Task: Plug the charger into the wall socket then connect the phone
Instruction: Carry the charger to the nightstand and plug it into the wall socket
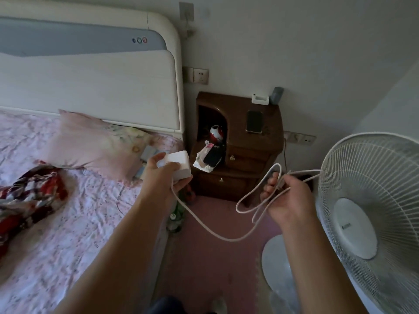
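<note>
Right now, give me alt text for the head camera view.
The left hand grips a white charger while the right hand holds its looped cable, facing a wooden nightstand with a phone on top and a wall socket above.

The charger is plain white, and its cable is white too. The nightstand is dark brown wood with small brass-coloured knobs; the phone lying on its top is black. The wall socket on the far wall is white, set against a pale grey-white wall. The headboard is cream with a grey band. The bedsheet is pale pink with a fine floral print, the pillow pink. The fan on the right is white. The floor mat is dusky pink.
</note>
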